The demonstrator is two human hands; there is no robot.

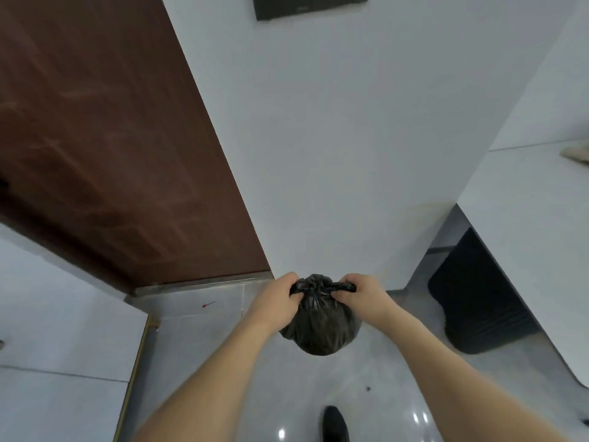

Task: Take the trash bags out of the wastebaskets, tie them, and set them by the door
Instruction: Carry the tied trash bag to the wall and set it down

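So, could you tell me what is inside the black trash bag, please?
The contents cannot be seen: the black trash bag is opaque, its neck bunched between the left hand and right hand.

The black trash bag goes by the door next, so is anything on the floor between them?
Nothing visible: between the black trash bag and the door lies bare floor.

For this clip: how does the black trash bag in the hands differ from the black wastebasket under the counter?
The trash bag is soft, crinkled and rounded; the wastebasket looks stiff, with ribbed sides. The left hand and right hand grip the bag's gathered top; nothing touches the wastebasket. The bag is near the door; the wastebasket sits off to the right, under the counter. Both are black.
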